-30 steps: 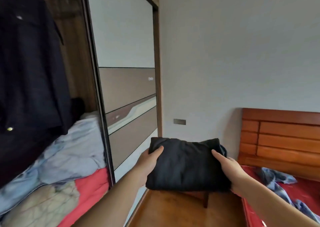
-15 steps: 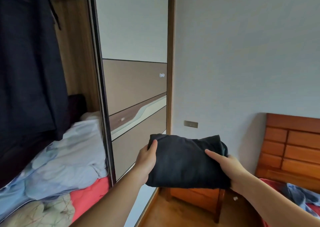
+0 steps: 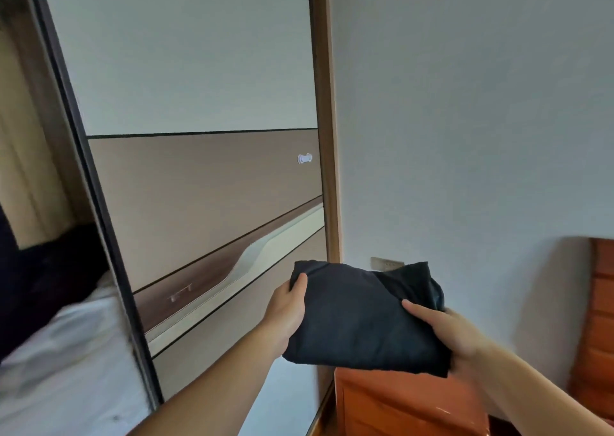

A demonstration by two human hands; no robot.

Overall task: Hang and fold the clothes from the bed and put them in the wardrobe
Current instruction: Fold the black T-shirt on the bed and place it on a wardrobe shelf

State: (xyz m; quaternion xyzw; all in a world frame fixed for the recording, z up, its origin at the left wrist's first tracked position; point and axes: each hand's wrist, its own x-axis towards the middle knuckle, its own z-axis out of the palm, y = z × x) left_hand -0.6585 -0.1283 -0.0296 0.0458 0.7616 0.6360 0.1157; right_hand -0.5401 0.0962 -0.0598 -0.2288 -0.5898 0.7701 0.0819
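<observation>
1. You hold a folded dark garment (image 3: 362, 319) flat between both hands, in the air in front of the wardrobe's sliding door (image 3: 199, 186) and above an orange-brown bedside cabinet (image 3: 408, 405).
2. Your left hand (image 3: 287, 312) grips its left edge, thumb on top and fingers underneath. Your right hand (image 3: 445, 329) clamps the right edge the same way, thumb lying across the cloth.
3. The folding of this piece looks done: it is a compact, squared bundle. What I judge is left is to carry it over to the open side of the wardrobe and set it inside.
4. That open side (image 3: 36, 203) is at the far left of the view, past the dark door frame. Something dark sits in there, with pale bedding (image 3: 66, 352) heaped below it; this part is blurred, so you cannot tell where a free shelf is.
5. How many clothes remain on the bed you cannot tell, since only a strip of wooden headboard (image 3: 601, 319) shows at the right edge.
6. The room is plain: a bare pale wall (image 3: 465, 120) with a small socket plate (image 3: 387, 263) just behind the bundle, and a door of grey and brown panels with a small knob (image 3: 304, 158).
</observation>
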